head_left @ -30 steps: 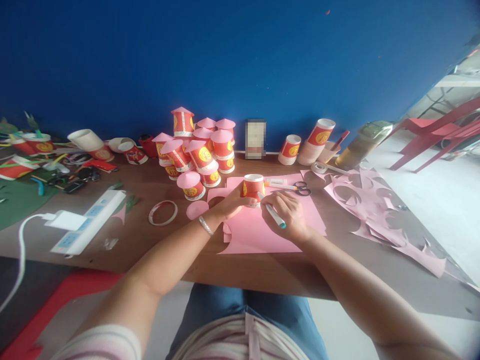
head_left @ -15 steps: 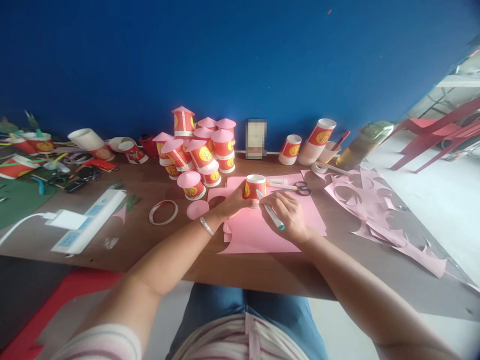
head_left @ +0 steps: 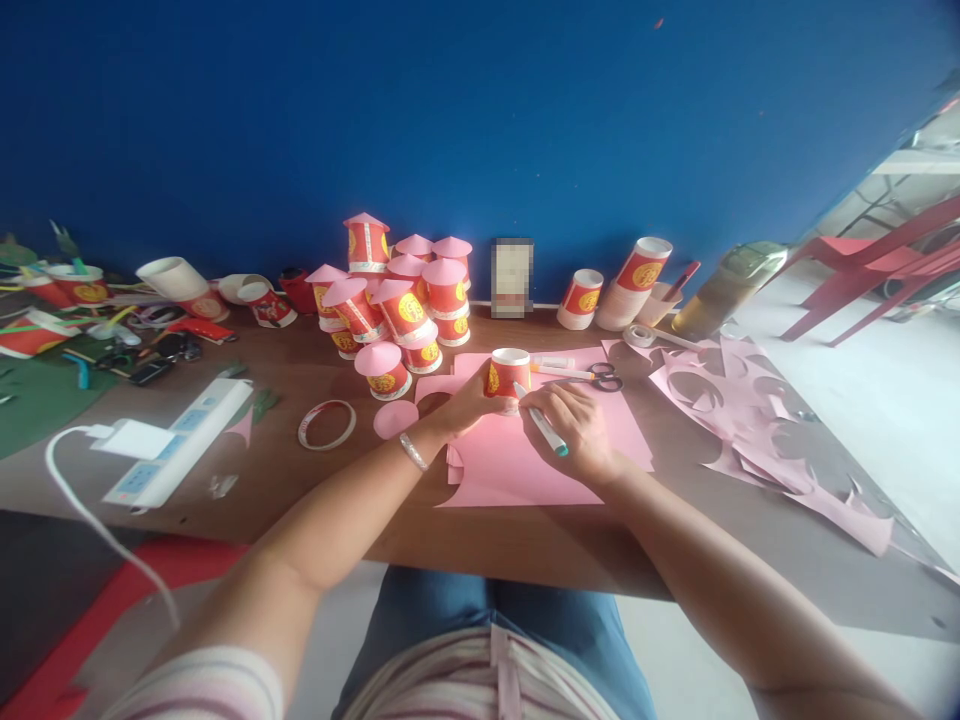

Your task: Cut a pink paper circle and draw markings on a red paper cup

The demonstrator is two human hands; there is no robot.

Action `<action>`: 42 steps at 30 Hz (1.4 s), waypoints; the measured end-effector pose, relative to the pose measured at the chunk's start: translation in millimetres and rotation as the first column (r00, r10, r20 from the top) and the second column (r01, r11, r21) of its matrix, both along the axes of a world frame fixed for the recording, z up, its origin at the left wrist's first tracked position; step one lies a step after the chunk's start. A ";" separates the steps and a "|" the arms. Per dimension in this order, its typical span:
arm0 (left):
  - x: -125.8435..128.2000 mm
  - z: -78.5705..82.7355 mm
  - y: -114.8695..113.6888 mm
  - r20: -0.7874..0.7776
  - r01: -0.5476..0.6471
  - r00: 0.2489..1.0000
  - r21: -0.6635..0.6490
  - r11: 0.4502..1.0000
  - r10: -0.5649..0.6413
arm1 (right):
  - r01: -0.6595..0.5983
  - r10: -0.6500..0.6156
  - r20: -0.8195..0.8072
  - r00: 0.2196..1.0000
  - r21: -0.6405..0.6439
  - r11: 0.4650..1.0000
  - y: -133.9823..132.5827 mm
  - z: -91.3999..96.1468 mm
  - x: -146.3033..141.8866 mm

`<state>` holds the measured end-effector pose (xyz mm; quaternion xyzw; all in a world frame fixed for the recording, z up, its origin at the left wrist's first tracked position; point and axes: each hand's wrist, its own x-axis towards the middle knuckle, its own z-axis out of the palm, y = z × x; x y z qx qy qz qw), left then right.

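A red paper cup point(head_left: 511, 378) with gold print stands upright over the pink paper point(head_left: 517, 470), its white rim upward. My left hand point(head_left: 474, 398) is closed around its left side. In my right hand point(head_left: 574, 425) is a white marker pen point(head_left: 551, 432) with a green end, its tip at the cup's lower right side. Whether the tip touches the cup I cannot tell. Black-handled scissors point(head_left: 604, 377) and an orange and white pen point(head_left: 566, 371) lie just behind my right hand. A pink paper disc point(head_left: 395, 420) lies left of my left wrist.
Several red cups with pink cone tops point(head_left: 405, 310) are stacked at the back left. Pink paper scraps point(head_left: 742, 410) cover the right side. A power strip point(head_left: 180, 440), a tape ring point(head_left: 327, 425) and a bottle point(head_left: 727, 290) are also on the table.
The cup has shifted or turned very slightly in my left hand. The white cable at the left now hangs in a loop over the table's front edge. My right hand has barely moved.
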<state>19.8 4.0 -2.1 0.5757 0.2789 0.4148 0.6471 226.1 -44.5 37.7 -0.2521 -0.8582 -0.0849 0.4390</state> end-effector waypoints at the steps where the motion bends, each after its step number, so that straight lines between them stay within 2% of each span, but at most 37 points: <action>1: 0.1 0.7 0.0 -0.002 0.008 1.000 0.003 1.000 -0.008 | 0.000 0.000 -0.002 1.000 0.000 1.000 0.1 0.1 -0.4; 11: 1.0 10.5 -3.3 -0.029 0.015 0.999 0.020 1.000 -0.015 | 0.013 -0.013 -0.009 1.000 0.031 0.999 1.0 0.5 -2.0; 17: 3.0 14.4 -6.1 0.002 -0.020 1.000 0.009 1.000 0.020 | -0.009 0.010 -0.024 1.000 0.041 0.999 0.1 1.6 -1.9; 22: 4.4 13.6 -6.2 0.012 -0.041 0.999 -0.010 0.999 0.041 | -0.017 0.018 -0.012 1.000 0.046 0.999 0.5 -1.2 -1.2; 33: 3.6 6.6 -3.7 -0.004 -0.024 1.000 0.049 0.999 0.025 | 0.014 -0.014 0.011 1.000 0.035 0.999 1.2 -3.8 1.8; 42: 4.2 15.5 -7.5 -0.022 -0.048 0.999 0.038 0.998 0.049 | 0.011 -0.010 0.045 0.999 -0.019 1.000 1.0 -3.8 2.3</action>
